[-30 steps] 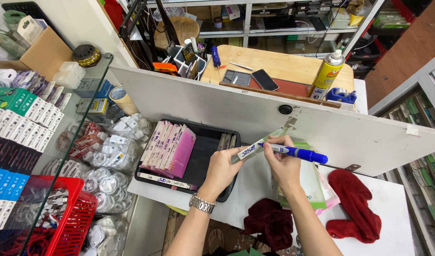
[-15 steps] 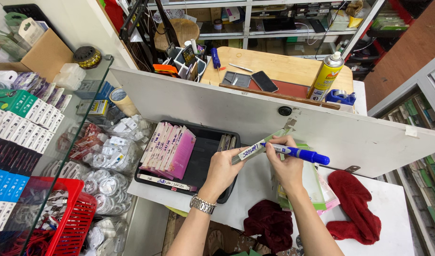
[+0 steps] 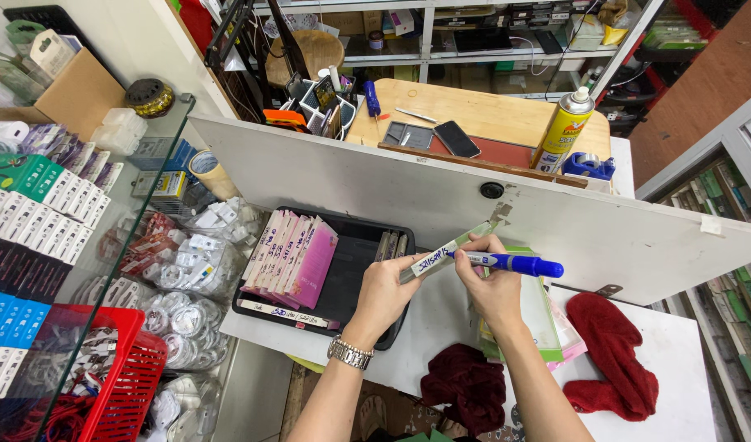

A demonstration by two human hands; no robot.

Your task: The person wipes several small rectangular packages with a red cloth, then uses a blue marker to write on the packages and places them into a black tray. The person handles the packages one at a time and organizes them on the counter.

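Note:
My left hand [image 3: 389, 288], with a metal watch on the wrist, holds a thin flat packet [image 3: 447, 250] edge-on, its white label strip facing up with handwriting on it. My right hand [image 3: 490, 285] grips a blue marker [image 3: 513, 263] whose tip rests on that label. Both hands hover over the right end of a black tray [image 3: 363, 245]. Inside the tray stands a row of pink and white packets [image 3: 292, 258]. Under my right hand lies a stack of green-edged packets [image 3: 547, 323] on the white table.
A white board [image 3: 605, 233] stands upright behind the tray. Dark red cloths [image 3: 613, 352] lie on the table at the right. A glass case with bagged goods [image 3: 191, 270] and a red basket [image 3: 122, 385] is at the left. A yellow spray can [image 3: 562, 131] stands on the wooden desk beyond.
The hands have hardly moved. The marker tip stays on the packet's label and has shifted only slightly along it.

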